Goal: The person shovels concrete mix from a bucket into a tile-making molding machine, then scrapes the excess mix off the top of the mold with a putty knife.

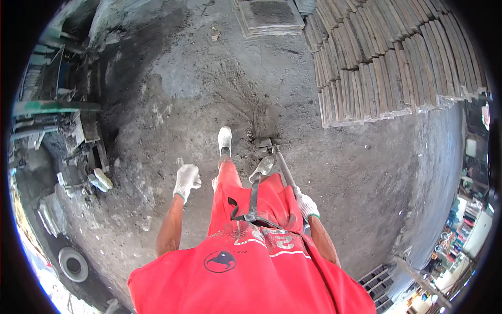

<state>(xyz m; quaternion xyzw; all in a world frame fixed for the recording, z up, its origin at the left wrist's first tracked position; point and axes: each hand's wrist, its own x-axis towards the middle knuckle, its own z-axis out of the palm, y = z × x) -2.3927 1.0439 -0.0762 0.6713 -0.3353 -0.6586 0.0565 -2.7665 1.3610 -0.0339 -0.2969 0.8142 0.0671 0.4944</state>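
My right hand [308,206], in a white knit glove, is wrapped round the long handle of a shovel [284,166] beside my right hip. The handle slants forward, and the shovel's dark head [267,142] is low at the ground just ahead of my right boot [263,167]; its exact shape is hard to make out. My left hand [187,183], also in a white glove, hangs in the air left of my legs. Its fingers are curled, with nothing visible in them. My left boot [225,138] is a step forward on the dirt floor.
Tall rows of stacked flat boards [387,78] stand at the front right. A low stack of slabs [269,18] sits at the far front. Machinery with a green beam [57,107] lines the left side. A round ring-shaped object [73,264] and a metal grate [376,285] lie behind.
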